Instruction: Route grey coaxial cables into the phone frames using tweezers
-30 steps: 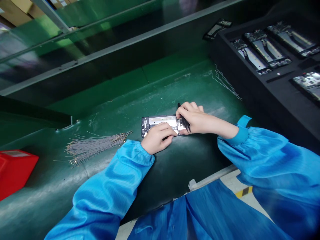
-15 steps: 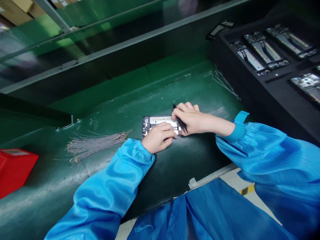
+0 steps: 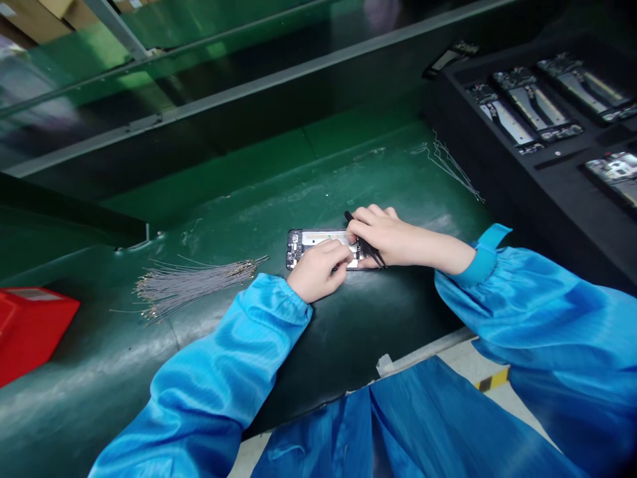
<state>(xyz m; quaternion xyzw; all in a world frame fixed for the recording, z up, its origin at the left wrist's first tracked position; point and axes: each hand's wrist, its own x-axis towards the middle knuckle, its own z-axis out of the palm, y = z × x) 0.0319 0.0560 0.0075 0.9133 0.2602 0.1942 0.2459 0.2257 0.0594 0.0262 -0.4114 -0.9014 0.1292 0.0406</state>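
An opened phone point(image 3: 309, 238) lies flat on the green bench, its boards and silvery inner plate facing up. Across its near side rests my left hand point(image 3: 321, 269), fingers bent and pressed together at the phone's right half; their tips are partly hidden. My right hand point(image 3: 381, 232) is closed around black tweezers point(image 3: 371, 251), which slant over the phone's right end with their points toward me. Some of its fingers touch that end of the phone. To the left of the phone lies a bundle of thin grey cables point(image 3: 199, 282) with small metal ends.
A black foam tray point(image 3: 540, 179) at the right holds several opened phones point(image 3: 530, 103). Beside it lie a few loose thin cables point(image 3: 450, 169). A red bin point(image 3: 37, 332) stands at the far left. A metal rail point(image 3: 279, 76) runs along the back.
The tweezers' points have swung slightly right, away from the phone's middle. My left fingers have shifted a little at the phone's right end. The whole view has moved slightly.
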